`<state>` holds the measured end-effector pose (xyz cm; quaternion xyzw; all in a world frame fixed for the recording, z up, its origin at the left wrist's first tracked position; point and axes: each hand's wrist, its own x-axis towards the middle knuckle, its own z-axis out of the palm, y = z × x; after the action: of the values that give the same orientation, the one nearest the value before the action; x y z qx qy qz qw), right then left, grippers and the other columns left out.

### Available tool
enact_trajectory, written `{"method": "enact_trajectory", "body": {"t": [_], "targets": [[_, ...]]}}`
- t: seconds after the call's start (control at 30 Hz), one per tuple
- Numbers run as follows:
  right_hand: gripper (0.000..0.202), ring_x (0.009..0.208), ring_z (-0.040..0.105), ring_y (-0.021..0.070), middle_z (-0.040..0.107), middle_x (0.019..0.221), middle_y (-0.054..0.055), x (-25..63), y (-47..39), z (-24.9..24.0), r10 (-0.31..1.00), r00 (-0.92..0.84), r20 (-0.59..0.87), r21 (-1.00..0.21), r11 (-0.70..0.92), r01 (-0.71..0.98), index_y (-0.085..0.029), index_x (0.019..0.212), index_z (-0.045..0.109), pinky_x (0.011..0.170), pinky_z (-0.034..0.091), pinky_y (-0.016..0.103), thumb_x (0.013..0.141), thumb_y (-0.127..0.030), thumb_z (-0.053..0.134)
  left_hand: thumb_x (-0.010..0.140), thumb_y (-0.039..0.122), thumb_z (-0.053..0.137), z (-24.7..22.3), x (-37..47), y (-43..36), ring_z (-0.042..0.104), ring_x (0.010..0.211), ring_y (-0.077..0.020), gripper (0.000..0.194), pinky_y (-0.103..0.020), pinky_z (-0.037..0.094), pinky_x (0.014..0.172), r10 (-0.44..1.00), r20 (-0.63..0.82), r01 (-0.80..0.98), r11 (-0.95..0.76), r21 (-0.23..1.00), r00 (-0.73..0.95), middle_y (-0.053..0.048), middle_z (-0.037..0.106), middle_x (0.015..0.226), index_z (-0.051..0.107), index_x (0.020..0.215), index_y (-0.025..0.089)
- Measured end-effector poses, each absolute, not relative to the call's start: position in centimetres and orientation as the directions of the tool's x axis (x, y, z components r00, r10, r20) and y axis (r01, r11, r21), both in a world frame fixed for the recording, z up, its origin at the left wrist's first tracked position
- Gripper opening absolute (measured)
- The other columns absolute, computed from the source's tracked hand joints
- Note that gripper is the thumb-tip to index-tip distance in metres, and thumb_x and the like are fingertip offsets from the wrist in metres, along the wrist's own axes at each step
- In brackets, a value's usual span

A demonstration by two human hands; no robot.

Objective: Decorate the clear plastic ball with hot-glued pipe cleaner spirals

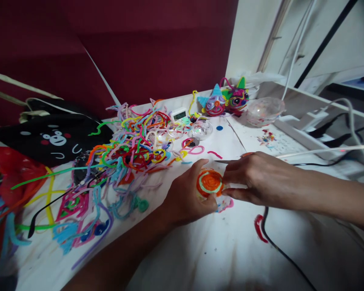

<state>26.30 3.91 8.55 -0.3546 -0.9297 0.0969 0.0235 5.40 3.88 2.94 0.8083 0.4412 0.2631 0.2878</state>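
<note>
My left hand (188,194) is curled around a round ball (210,182) covered in coiled orange pipe cleaner with a pale green ring. Thumb and fingers grip it from the left side and below. My right hand (248,178) is closed, its fingertips touching the ball's right edge. From that hand a thin, pointed metal blade (226,161) sticks out to the left, with a bit of orange at its back; it looks like a pair of scissors, mostly hidden by the hand. Under the ball, a pink and blue patch (224,205) shows on the white table.
A large tangle of colourful pipe cleaners (136,145) covers the left. Behind it stand a small timer (179,115), two finished cat-eared balls (216,103) and a clear bowl (266,111). A black bag (48,139) lies left. A black cable (279,246) runs at right.
</note>
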Motion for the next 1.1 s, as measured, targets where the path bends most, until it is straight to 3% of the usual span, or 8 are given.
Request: {"method": "enact_trajectory", "body": {"t": [0.33,0.6,0.9,1.1], "targets": [[0.019,0.064,0.068,0.0178,0.073,0.072,0.004,25.5,4.7,8.1,0.657,-0.749,-0.082,-0.138,0.737,0.662,-0.020,0.077,0.068,0.053,0.032,0.028,0.092,-0.027,0.058,0.066,0.027,0.064,2.6,4.8,4.7,0.067,0.099,-0.0298,0.078,-0.043,0.055,0.082,0.829,0.106,0.585,-0.472,0.660,0.550,-0.010,0.067,0.116,0.034,0.138,0.022],[0.022,0.071,0.071,0.0204,0.077,0.080,0.007,24.2,5.2,8.4,0.667,-0.691,-0.277,-0.085,0.700,0.709,-0.019,0.084,0.072,0.055,0.030,0.030,0.094,-0.025,0.054,0.070,0.035,0.064,3.4,4.3,5.5,0.066,0.100,-0.0313,0.083,-0.044,0.053,0.082,0.815,-0.011,0.638,-0.445,0.629,0.580,-0.013,0.067,0.120,0.030,0.144,0.020],[0.021,0.080,0.073,0.0267,0.078,0.088,0.010,22.2,5.3,9.2,0.699,-0.632,-0.335,-0.052,0.656,0.753,-0.019,0.095,0.076,0.060,0.036,0.033,0.090,-0.028,0.057,0.068,0.027,0.064,4.5,3.7,6.0,0.067,0.092,-0.0277,0.087,-0.037,0.052,0.077,0.768,-0.138,0.646,-0.411,0.643,0.626,-0.008,0.069,0.111,0.028,0.147,0.023],[0.019,0.085,0.073,0.0306,0.078,0.091,0.011,21.7,5.5,9.4,0.715,-0.617,-0.329,-0.053,0.638,0.768,-0.020,0.091,0.076,0.063,0.039,0.035,0.087,-0.024,0.058,0.068,0.025,0.064,4.4,3.4,6.1,0.064,0.109,-0.0277,0.083,-0.037,0.050,0.090,0.732,-0.092,0.595,-0.467,0.654,0.675,-0.010,0.062,0.130,0.034,0.145,0.022]]}}
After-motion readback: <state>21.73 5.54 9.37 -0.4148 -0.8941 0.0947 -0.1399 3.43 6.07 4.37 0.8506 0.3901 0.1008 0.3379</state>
